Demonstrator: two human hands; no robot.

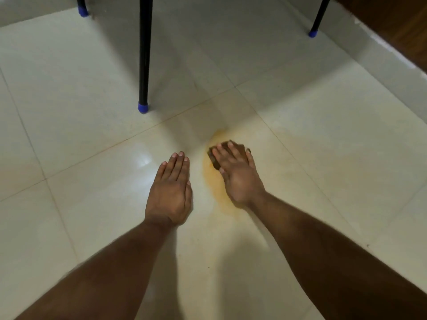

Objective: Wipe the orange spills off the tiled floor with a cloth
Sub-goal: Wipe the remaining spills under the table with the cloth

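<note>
Head view, looking down on a glossy cream tiled floor. Nearest black metal chair leg with a blue plastic foot planted just beyond the hands; two more blue-capped legs farther back, left and right. Dark wooden panel across the upper right corner. Left hand flat on the tile, fingers straight and together, holding nothing. Right hand pressed palm-down on a small dark brown cloth, fingers straight over it, blurred. Orange spill smeared beneath and beside that cloth, trailing toward the wrist. Fainter orange haze on the tiles to the right.
</note>
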